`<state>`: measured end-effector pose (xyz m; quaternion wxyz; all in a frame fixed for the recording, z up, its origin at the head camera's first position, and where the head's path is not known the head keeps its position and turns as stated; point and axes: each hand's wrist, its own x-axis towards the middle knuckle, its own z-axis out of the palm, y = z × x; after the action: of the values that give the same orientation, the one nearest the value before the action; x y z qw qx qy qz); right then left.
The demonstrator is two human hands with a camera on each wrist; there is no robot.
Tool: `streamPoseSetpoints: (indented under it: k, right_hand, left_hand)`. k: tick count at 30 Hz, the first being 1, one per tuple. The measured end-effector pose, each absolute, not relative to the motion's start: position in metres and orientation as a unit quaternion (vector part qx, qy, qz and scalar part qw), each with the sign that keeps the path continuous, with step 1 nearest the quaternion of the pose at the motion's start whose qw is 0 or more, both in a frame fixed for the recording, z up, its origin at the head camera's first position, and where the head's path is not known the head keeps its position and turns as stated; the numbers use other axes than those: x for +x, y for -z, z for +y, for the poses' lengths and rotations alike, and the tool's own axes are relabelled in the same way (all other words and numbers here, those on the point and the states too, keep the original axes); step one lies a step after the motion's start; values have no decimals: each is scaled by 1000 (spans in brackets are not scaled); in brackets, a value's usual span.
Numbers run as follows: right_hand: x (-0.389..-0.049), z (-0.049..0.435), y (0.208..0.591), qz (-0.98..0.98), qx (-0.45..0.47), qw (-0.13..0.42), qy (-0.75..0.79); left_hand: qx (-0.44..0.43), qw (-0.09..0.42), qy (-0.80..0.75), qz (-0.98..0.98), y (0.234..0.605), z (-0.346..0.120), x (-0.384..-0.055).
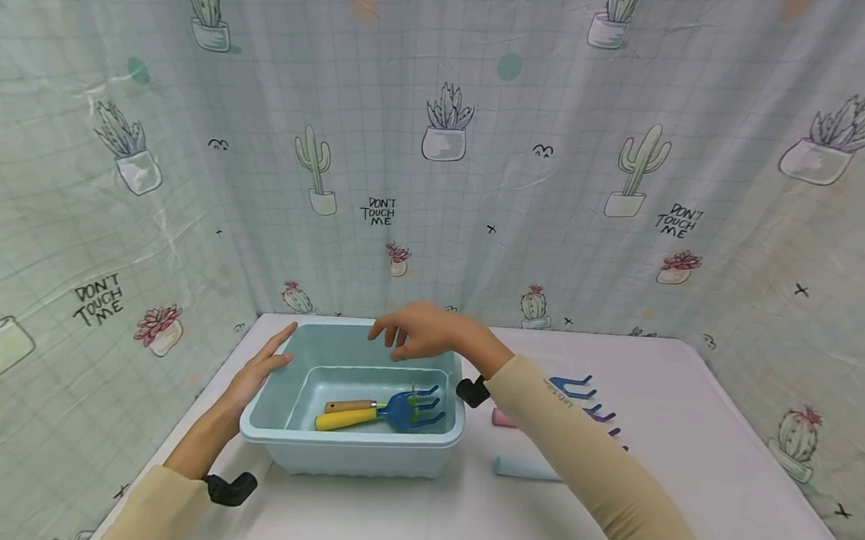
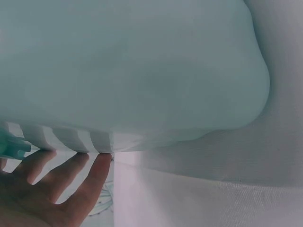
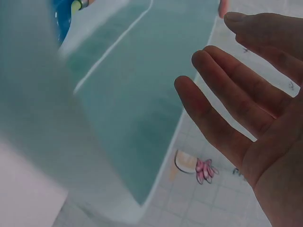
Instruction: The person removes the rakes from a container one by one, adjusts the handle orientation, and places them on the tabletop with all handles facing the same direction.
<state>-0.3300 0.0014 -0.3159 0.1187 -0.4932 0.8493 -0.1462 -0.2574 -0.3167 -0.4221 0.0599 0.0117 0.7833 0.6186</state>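
Observation:
A light blue plastic bin point(image 1: 350, 455) stands on the white table. My left hand point(image 1: 260, 367) holds its left side, with the thumb over the rim and the fingertips against the outer wall in the left wrist view. Inside lie a hand rake point(image 1: 402, 412) with a blue head and yellow handle, and beside it a tool with an orange-brown handle point(image 1: 349, 406) whose head is partly hidden. Above the bin's back right part hovers my right hand point(image 1: 423, 331), fingers loosely bent and apart from one another in the right wrist view, holding nothing.
Right of the bin, partly behind my right sleeve, lie a blue-pronged tool point(image 1: 571, 386), purple prongs point(image 1: 599, 413), a pink handle point(image 1: 502, 418) and a light blue handle point(image 1: 526, 469). A cactus-print curtain point(image 1: 476, 248) hangs behind and beside the table point(image 1: 323, 520).

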Motion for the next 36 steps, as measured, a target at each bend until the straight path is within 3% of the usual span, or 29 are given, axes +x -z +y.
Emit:
streamPoseSetpoints:
  k: [16, 28, 36]
  right_hand:
    - [-351, -44, 352, 850, -468, 169, 171]
    - [-363, -61, 377, 832, -413, 282, 239]
    - [-362, -77, 389, 843, -404, 285, 212]
  left_hand:
    - [-4, 66, -623, 779, 424, -314, -259]
    - [0, 61, -617, 785, 422, -314, -259]
    - [-2, 59, -620, 782, 421, -315, -258]
